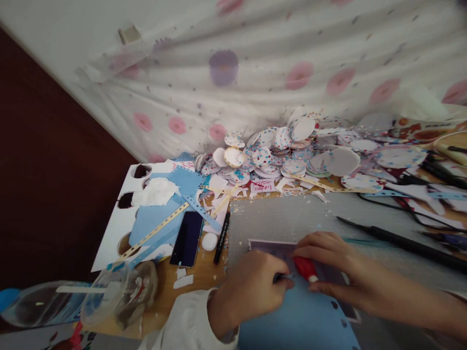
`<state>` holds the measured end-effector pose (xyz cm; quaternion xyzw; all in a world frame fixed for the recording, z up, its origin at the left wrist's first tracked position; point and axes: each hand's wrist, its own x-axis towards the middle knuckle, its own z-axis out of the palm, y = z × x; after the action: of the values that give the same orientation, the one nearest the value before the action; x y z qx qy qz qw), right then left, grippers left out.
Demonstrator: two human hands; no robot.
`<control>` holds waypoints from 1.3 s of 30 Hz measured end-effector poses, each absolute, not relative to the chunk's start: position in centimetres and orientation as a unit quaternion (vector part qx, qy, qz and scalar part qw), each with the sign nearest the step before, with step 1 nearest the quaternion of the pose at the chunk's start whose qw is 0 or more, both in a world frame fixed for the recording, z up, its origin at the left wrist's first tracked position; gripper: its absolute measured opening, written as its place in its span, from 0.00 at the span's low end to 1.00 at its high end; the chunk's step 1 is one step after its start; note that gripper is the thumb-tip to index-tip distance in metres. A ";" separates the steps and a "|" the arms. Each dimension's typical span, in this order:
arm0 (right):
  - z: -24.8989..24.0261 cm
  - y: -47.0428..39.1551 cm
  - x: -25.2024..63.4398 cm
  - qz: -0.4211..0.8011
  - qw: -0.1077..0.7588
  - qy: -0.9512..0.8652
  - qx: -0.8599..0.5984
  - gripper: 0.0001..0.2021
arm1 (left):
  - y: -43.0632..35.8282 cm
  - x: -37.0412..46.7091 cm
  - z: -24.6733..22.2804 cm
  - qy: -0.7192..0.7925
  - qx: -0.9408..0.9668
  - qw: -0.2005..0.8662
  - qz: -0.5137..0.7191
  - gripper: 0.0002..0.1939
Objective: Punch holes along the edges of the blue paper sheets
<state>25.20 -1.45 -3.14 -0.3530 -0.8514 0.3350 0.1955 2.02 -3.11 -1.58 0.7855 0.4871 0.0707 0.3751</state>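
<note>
while left hand (257, 282) curls tight above blue sheet (299, 321), right hand (339, 265) grips red object (305, 267)

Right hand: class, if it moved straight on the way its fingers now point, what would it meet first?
Besides the red item already in the right hand, probably the left hand, close by across the gap. Their heights are hard to judge, so it might pass just above.
</note>
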 end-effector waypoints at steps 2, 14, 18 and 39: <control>-3.0 -1.5 25.2 0.345 0.193 -0.844 -0.362 0.19 | -3.1 2.0 -1.6 0.489 0.785 0.372 0.080 0.05; -3.8 -2.7 24.7 0.416 0.221 -0.793 -0.387 0.10 | -3.1 2.1 -1.3 0.496 0.787 0.356 0.087 0.05; -3.5 -2.8 24.2 0.366 0.248 -0.807 -0.390 0.07 | -3.1 2.4 -0.5 0.462 0.806 0.355 0.102 0.18; -5.6 -1.8 24.1 0.331 0.264 -0.823 -0.378 0.05 | -1.7 4.9 -1.5 0.467 0.814 0.340 0.067 0.13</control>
<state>24.06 -1.76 -5.61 -0.3778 -0.8233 0.3311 0.2643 4.88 -1.65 -1.52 0.8135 0.4672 0.0666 0.3398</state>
